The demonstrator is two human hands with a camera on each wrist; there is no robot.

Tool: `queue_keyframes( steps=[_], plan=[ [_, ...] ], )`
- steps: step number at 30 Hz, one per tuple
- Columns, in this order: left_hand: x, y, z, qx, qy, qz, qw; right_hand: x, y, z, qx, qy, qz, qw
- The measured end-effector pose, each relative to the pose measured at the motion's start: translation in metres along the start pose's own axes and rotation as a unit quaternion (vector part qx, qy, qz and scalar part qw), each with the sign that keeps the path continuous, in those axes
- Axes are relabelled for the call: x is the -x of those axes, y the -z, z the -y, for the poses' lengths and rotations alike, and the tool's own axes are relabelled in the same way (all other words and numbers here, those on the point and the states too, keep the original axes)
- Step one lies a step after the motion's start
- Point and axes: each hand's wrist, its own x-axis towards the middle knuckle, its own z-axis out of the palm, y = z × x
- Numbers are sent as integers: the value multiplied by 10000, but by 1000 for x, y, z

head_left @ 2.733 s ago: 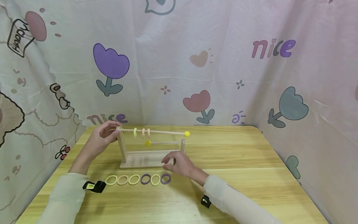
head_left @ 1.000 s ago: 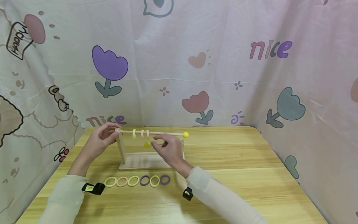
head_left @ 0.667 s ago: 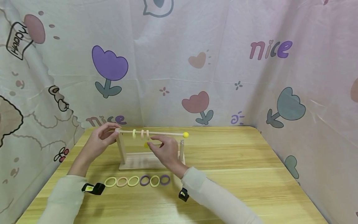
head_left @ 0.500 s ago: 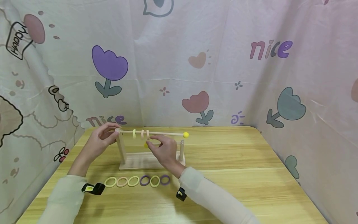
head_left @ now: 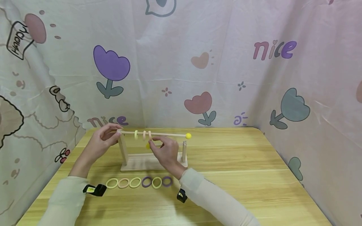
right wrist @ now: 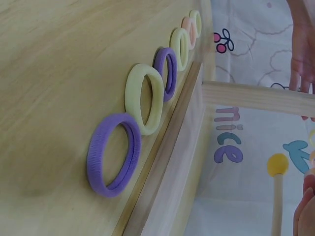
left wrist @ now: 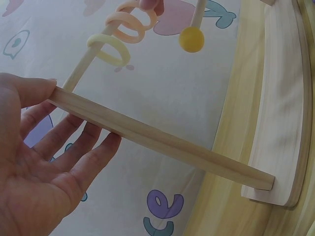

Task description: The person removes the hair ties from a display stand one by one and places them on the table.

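Observation:
My left hand (head_left: pixel 99 141) grips the top of the left post (left wrist: pixel 162 140) of a wooden rack, thumb on one side and fingertips on the other. From that post an upper rod (head_left: pixel 169 135) runs right to a yellow ball end (head_left: pixel 188 136). A light-yellow hair tie (head_left: pixel 136 135) and two peach ones hang on it. My right hand (head_left: pixel 167 152) pinches the rightmost peach hair tie (head_left: pixel 150 134) between thumb and index finger. Behind this hand, a lower rod with its own yellow ball (left wrist: pixel 191 39) reaches leftward from the short right post (head_left: pixel 184 150).
In front of the rack's base (head_left: pixel 138 163) lies a row of several hair ties: light yellow (head_left: pixel 112 183), peach (head_left: pixel 123 183) and purple (head_left: pixel 167 181). The wooden table (head_left: pixel 240 175) ends at a patterned curtain (head_left: pixel 226 103) behind and at both sides.
My right hand has risen from the base's right end and moved left to the rightmost peach hair tie, its fingers closing at it. My left hand has stayed on the post.

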Motion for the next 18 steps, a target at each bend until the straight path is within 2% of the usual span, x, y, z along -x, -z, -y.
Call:
queue_keyframes(
  steps=[18],
  plan=[
    [0,0,-1,2,25,10,10000,1,8,5,-372,-380,-61,9986]
  ],
)
